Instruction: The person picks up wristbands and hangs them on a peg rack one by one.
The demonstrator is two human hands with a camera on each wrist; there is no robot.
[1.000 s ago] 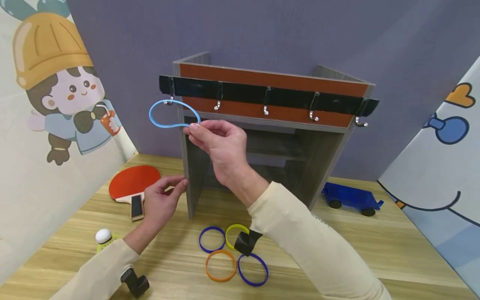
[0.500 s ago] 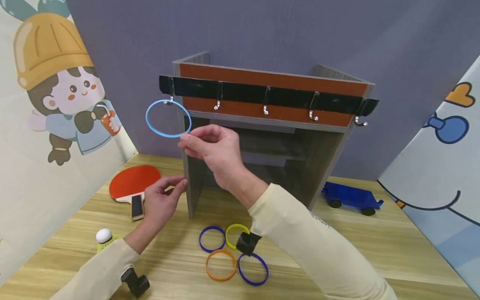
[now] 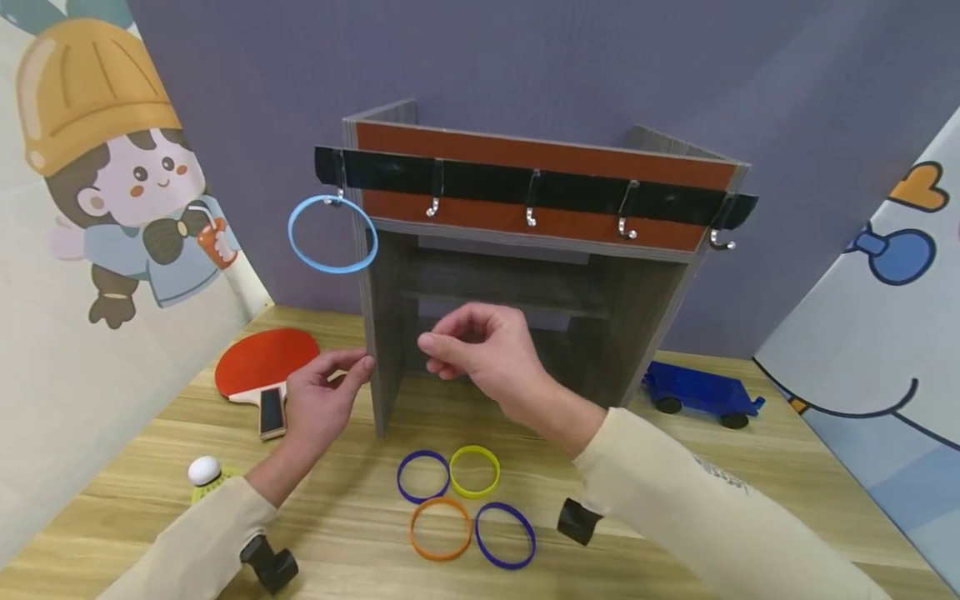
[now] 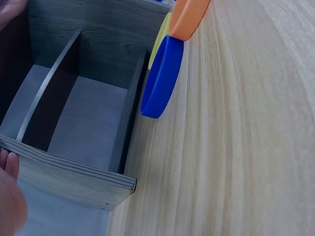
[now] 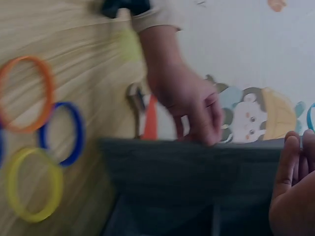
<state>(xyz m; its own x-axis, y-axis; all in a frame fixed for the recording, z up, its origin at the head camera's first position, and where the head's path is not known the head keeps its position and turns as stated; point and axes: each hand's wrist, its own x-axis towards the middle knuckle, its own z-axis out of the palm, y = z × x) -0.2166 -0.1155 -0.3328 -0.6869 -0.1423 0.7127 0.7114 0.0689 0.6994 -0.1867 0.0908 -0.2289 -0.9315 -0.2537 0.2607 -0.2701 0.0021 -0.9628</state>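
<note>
A light blue wristband [image 3: 333, 270] hangs in a loop from the leftmost hook [image 3: 339, 197] of a black hook rail [image 3: 483, 177]. The rail runs across the orange front of a small grey wooden shelf unit [image 3: 377, 333]. My right hand [image 3: 501, 354] is in front of the unit, below and to the right of the wristband, its fingers loosely bent with nothing between them. Lower left, my left hand [image 3: 324, 400] grips the front edge of the unit's left side panel [image 4: 74, 174]. The right wrist view shows the left hand's fingers at the panel's edge.
Two dark blue wristbands [image 3: 400, 479], a yellow one [image 3: 498, 477] and an orange one [image 3: 412, 533] lie on the wooden table [image 3: 315, 542]. A red table-tennis bat [image 3: 266, 360] and a shuttlecock [image 3: 204, 472] are at left, a blue toy cart [image 3: 701, 392] at right.
My right hand has let go of the light blue wristband and moved down and right. The wristband now hangs by itself on the leftmost hook. My left hand stays on the panel.
</note>
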